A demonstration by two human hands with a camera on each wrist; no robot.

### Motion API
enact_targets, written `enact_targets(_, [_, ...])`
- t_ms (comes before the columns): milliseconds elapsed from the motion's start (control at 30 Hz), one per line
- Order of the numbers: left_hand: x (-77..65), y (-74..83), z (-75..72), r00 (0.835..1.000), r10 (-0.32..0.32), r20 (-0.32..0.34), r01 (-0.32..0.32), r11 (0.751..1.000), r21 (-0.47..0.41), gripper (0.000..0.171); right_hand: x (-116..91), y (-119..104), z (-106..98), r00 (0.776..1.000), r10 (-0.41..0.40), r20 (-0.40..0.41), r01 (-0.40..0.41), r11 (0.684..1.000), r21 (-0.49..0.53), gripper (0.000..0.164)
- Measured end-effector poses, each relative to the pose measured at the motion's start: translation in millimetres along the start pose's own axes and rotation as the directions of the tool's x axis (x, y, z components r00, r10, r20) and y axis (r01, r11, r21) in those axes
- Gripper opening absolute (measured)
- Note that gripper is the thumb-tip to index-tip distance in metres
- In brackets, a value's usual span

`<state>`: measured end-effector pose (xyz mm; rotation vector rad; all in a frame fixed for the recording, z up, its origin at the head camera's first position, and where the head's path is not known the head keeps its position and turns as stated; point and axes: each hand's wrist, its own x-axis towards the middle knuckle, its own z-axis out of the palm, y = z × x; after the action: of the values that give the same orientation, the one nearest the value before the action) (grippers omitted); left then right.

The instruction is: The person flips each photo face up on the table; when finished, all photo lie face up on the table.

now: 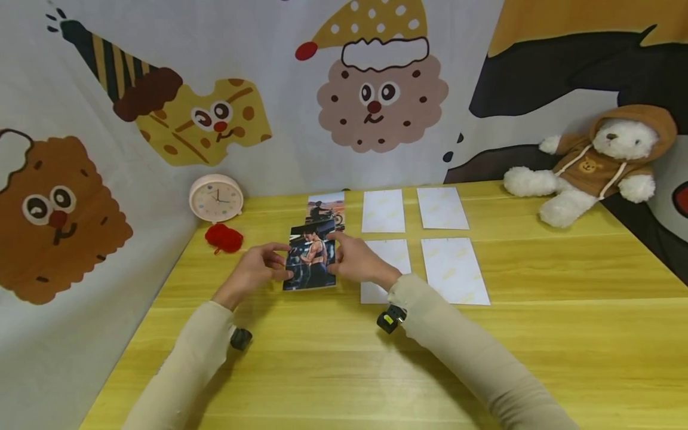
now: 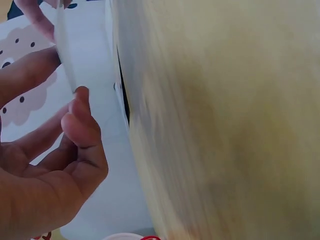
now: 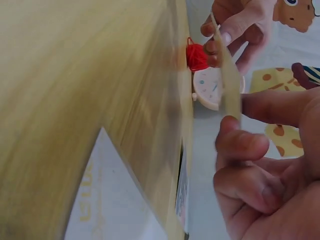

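Note:
Both hands hold a photo print (image 1: pixel 310 263) of a muscular person in a tank top, clear of the table. My left hand (image 1: pixel 258 269) pinches its left edge between thumb and fingers. At its right edge, my right hand (image 1: pixel 357 260) pinches it the same way. Both wrist views show the print nearly edge-on, as a thin card (image 2: pixel 65 55) (image 3: pixel 230 82). Behind it, a second photo print (image 1: pixel 325 206) showing a motorcycle rider lies on the table, its lower part overlapped in the head view. Under my right wrist, a face-down white card (image 1: pixel 392 254) is partly hidden.
More face-down white cards (image 1: pixel 442 208) lie right of the hands on the wooden table (image 1: pixel 301 370). A pink round clock (image 1: pixel 216 199) and a bundle of red yarn (image 1: pixel 223 237) sit at the back left. A white teddy bear (image 1: pixel 596 158) in a brown hoodie sits back right.

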<state>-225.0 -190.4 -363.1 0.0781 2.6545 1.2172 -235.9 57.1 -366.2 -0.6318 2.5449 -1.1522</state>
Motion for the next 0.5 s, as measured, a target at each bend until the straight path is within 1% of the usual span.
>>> enact_targets(100, [0.9,2.0,1.3,1.0,-0.02,0.024,0.019,0.999,0.047,0.059,0.1,-0.6,2.0,0.999,0.026,0.028,-0.024,0.998,-0.062,0.074])
enact_targets(233, [2.1,5.2,3.4,0.997,-0.043,0.058,0.037,0.994,0.1,0.058,0.4,-0.4,4.3,0.995,0.082,0.056,-0.075,0.989,-0.125,0.077])
enact_targets(333, [4.3,7.0,5.6,0.996,-0.032,0.08,0.019,0.987,0.16,0.058,0.5,-1.8,4.9,0.991,0.115,0.067,-0.103,0.98,-0.168,0.078])
enact_targets(500, [9.7,9.8,9.5,0.993,-0.018,0.116,-0.014,0.963,0.267,0.059,3.1,-2.6,5.8,0.986,0.146,0.076,-0.124,0.963,-0.241,0.077])
